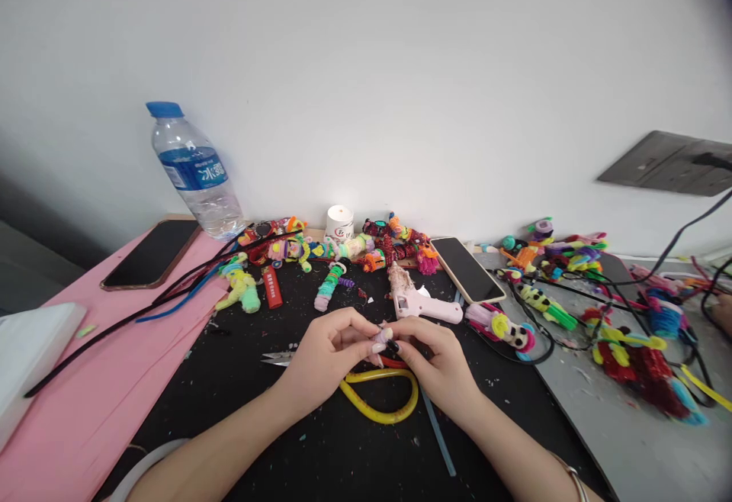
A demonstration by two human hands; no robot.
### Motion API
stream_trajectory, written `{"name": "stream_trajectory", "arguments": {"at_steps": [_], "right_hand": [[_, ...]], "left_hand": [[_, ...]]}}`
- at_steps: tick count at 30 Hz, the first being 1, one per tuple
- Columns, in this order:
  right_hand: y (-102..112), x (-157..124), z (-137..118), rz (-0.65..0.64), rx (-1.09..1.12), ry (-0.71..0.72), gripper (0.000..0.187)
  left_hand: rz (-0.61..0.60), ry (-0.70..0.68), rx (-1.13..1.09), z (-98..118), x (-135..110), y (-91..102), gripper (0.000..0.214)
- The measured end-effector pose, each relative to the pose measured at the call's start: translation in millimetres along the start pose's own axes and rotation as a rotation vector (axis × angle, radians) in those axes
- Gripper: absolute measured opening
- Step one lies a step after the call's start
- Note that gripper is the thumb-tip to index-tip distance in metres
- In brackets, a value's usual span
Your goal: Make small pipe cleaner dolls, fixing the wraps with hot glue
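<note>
My left hand (332, 353) and my right hand (438, 361) meet over the black mat (257, 410), fingertips pinched together on a small pale piece (384, 336) with a dark bit beside it. What that piece is I cannot make out. Under the hands lies a yellow pipe-cleaner loop (384, 399) with a red one beside it. A pink glue gun (420, 302) lies just beyond my fingers. Small scissors (278, 358) rest left of my left hand.
Several pipe-cleaner figures (343, 250) crowd the back of the mat and the grey board (606, 426) at right. A water bottle (195, 174) and a phone (152, 254) stand on pink paper at left. A second phone (466, 268) lies behind the glue gun. Black cables cross both sides.
</note>
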State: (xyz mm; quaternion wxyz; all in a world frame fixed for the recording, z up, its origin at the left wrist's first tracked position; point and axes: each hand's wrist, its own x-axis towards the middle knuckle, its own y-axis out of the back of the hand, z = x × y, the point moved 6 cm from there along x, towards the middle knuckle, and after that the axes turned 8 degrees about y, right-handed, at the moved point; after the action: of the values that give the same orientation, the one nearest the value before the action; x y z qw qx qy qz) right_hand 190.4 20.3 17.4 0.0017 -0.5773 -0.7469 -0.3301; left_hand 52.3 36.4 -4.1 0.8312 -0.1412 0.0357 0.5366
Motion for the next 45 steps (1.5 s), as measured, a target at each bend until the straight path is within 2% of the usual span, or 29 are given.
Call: {"name": "stream_trajectory", "arguments": {"at_steps": [10, 17, 31, 37, 41, 42, 45], "right_hand": [[-1.7, -1.4, 0.2, -0.013, 0.010, 0.013, 0.019], [-2.6, -2.0, -1.3, 0.002, 0.039, -0.008, 0.018], [-5.2, -2.6, -6.2, 0.026, 0.088, -0.046, 0.015], [-3.9, -2.7, 4.0, 0.068, 0.070, -0.088, 0.018], [-0.6, -2.6, 13.7, 0.113, 0.094, -0.098, 0.029], [1.0, -2.7, 15.8, 0.130, 0.098, -0.104, 0.028], [7.5, -2.7, 18.4, 0.187, 0.058, -0.097, 0.007]], "left_hand": [[0.006, -0.009, 0.008, 0.1, -1.6, 0.9, 0.005], [0.014, -0.086, 0.045, 1.7, -2.1, 1.5, 0.002], [0.085, -0.203, 0.274, 4.0, -3.5, 4.0, 0.008], [0.030, -0.057, 0.099, 1.5, -0.6, 1.9, 0.008], [0.120, -0.017, 0.014, 7.3, 4.0, 14.8, 0.016], [0.139, -0.023, -0.014, 8.6, 5.4, 19.0, 0.017], [0.157, -0.048, -0.164, 9.4, 9.8, 30.0, 0.019]]}}
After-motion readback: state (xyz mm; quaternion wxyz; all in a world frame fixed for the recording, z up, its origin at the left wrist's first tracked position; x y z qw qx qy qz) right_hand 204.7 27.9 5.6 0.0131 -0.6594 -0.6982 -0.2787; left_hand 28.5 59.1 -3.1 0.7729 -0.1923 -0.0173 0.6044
